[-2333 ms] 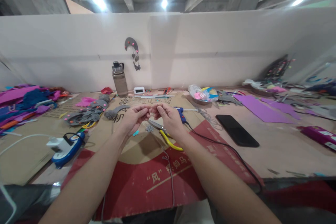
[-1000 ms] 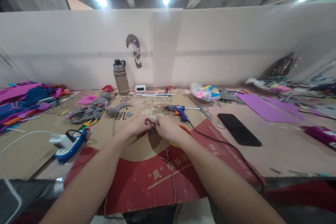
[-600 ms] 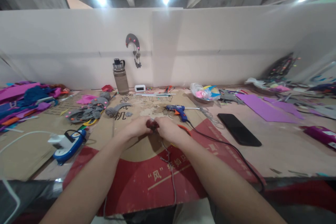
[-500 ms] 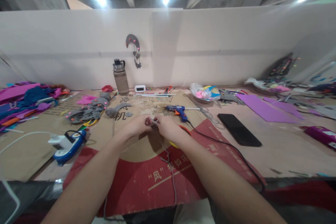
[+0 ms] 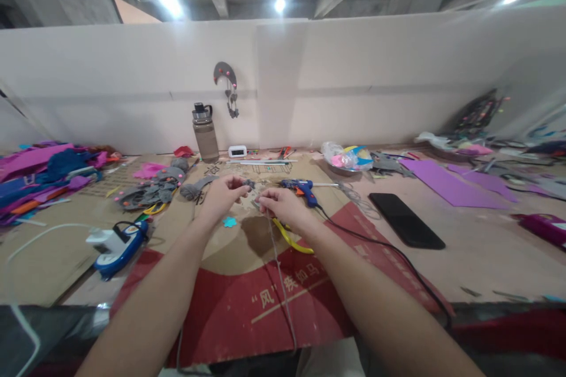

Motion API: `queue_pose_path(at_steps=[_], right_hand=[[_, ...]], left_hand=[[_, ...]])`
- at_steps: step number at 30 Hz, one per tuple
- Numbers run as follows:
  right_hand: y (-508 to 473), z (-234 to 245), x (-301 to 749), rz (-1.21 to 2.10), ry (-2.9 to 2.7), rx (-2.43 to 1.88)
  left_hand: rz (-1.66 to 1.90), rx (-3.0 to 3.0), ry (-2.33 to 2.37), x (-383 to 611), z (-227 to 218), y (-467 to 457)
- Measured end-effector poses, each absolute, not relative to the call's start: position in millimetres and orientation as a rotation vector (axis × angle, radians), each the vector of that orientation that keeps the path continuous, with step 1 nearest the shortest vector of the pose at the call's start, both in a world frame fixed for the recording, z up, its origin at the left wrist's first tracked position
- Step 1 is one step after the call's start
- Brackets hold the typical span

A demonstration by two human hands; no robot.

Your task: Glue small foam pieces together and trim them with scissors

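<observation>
My left hand (image 5: 227, 195) is closed in a pinch on a small grey felt piece (image 5: 249, 183) above the cardboard. To its right, my right hand (image 5: 282, 206) pinches a thin grey cord (image 5: 275, 247), which hangs down across the red print toward the front edge. A small grey bit also shows at the right fingertips, too small to make out. Beneath my right wrist lies a yellow-handled tool (image 5: 292, 240), its head partly hidden. Just beyond that hand rests a blue glue gun (image 5: 303, 188). A teal flower cutout (image 5: 229, 222) lies below my left hand.
Grey felt pieces with pink dots (image 5: 154, 185) and a blue power strip (image 5: 121, 253) are at left. A bottle (image 5: 206, 132) stands at the wall. On the right lie a black phone (image 5: 405, 220) and purple sheets (image 5: 446, 182); the glue gun's cable (image 5: 389, 241) crosses the cardboard.
My hands have moved apart from being close together and slightly farther from me. The grey cord now hangs straighter from my right hand. The teal flower and more of the yellow-handled tool have come into view.
</observation>
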State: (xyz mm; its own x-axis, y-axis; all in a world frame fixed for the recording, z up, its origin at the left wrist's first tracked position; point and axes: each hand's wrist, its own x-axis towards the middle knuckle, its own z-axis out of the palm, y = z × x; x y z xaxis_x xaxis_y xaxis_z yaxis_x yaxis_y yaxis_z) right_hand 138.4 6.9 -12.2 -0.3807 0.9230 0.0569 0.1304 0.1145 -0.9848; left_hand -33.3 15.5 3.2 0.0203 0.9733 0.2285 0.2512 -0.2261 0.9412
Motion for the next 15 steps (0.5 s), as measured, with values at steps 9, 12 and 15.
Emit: queue_pose_path(at_steps=[9, 12, 15], right_hand=[[12, -6, 143, 1.435, -1.363, -0.995], [11, -3, 145, 1.458, -1.323, -0.989], [9, -3, 147, 1.463, -1.336, -0.973]], left_hand=[[1.293, 1.076, 0.971, -35, 17, 10], [1.319, 1.036, 0.979, -35, 20, 9], [1.373, 1.042, 1.041, -35, 20, 10]])
